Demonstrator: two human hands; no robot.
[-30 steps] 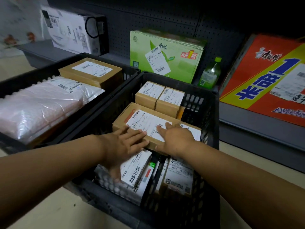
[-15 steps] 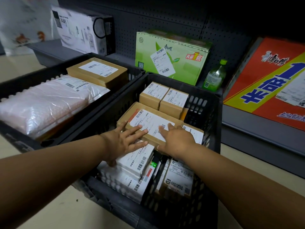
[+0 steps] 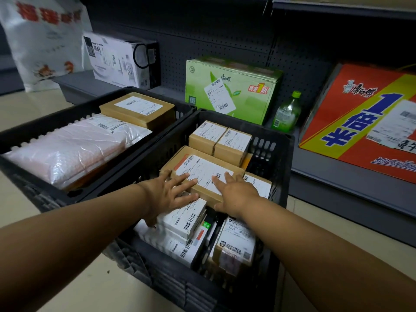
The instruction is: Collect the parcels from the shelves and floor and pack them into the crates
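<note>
Two hands lie flat on one brown parcel (image 3: 202, 174) in the right crate (image 3: 279, 140): our left hand (image 3: 167, 195) rests with fingers spread over the near left corner of it, and our right hand (image 3: 235, 194) presses with straight fingers on the near right edge, neither one curled round anything. The parcel sits on top of the load, label up. Behind it two small brown boxes (image 3: 219, 140) stand side by side against the far wall of the crate. Nearer to us, under the left hand, is a white labelled parcel (image 3: 184, 221), and beside it a taped brown packet (image 3: 235, 246) standing on edge (its lower part is hidden by the crate wall).

The left crate (image 3: 29, 176) touches the right one and holds a bubble-wrap parcel (image 3: 74, 149) and a flat brown box (image 3: 137, 109) at its far end. Both crates stand on the pale floor (image 3: 67, 289).

On the shelf (image 3: 337, 183) behind we see a green carton (image 3: 231, 88), a green bottle (image 3: 287, 113) just beside it, a tilted red carton (image 3: 364, 120) and a white box (image 3: 119, 59).
</note>
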